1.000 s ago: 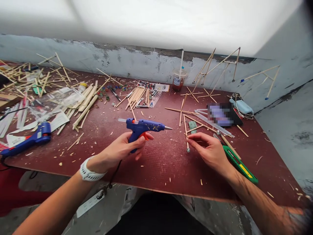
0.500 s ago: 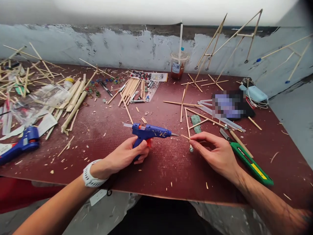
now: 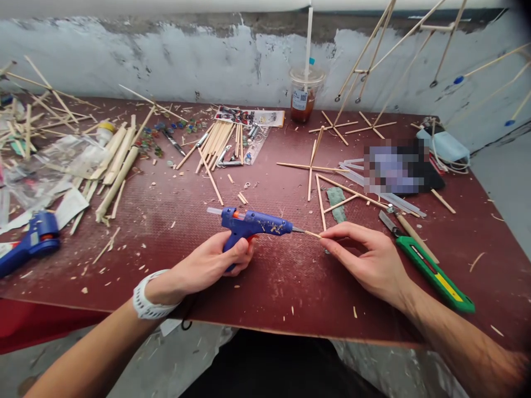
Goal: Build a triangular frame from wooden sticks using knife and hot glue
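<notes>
My left hand (image 3: 209,264) grips the handle of a blue glue gun (image 3: 252,223), held level above the dark red table (image 3: 269,287) with its nozzle pointing right. My right hand (image 3: 369,260) pinches a thin wooden stick (image 3: 313,234) between thumb and fingers. The stick's free end touches the nozzle tip. A white band sits on my left wrist. A black cord hangs from the gun below the table edge.
A green utility knife (image 3: 435,273) lies right of my right hand. A second blue glue gun (image 3: 29,243) rests at the left edge. Loose sticks (image 3: 219,145), stick frames (image 3: 327,182), a drink cup with straw (image 3: 302,99), a face mask (image 3: 446,146) and plastic bags (image 3: 62,166) crowd the far half.
The glue gun has moved right and lower until its nozzle meets the stick end in my right hand. The view has tilted further down at the table.
</notes>
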`<state>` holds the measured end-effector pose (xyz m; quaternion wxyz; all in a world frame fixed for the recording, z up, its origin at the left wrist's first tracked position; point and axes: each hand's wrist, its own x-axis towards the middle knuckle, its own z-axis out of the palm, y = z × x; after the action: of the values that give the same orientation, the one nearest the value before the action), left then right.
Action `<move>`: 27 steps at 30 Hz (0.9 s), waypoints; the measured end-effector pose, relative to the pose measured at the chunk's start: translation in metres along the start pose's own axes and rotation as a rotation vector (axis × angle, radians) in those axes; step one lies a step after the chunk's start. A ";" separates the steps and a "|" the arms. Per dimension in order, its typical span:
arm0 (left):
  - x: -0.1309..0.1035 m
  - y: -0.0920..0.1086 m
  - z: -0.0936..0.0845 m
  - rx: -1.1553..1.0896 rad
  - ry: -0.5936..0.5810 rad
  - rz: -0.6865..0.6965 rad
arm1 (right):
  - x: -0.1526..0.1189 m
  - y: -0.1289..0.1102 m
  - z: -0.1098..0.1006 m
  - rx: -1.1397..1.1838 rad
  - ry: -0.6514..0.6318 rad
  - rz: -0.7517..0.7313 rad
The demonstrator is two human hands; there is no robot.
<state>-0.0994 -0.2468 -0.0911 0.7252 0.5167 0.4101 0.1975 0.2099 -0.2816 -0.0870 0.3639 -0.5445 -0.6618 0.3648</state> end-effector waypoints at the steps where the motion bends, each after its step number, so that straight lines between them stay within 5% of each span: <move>1: 0.000 0.000 0.000 0.003 0.000 -0.001 | 0.000 0.000 0.000 0.002 -0.002 0.001; 27: 0.000 -0.001 -0.001 0.045 -0.004 0.032 | 0.000 0.000 0.000 -0.003 -0.011 -0.007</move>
<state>-0.1006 -0.2469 -0.0926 0.7110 0.5397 0.4046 0.1985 0.2099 -0.2815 -0.0867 0.3607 -0.5408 -0.6662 0.3656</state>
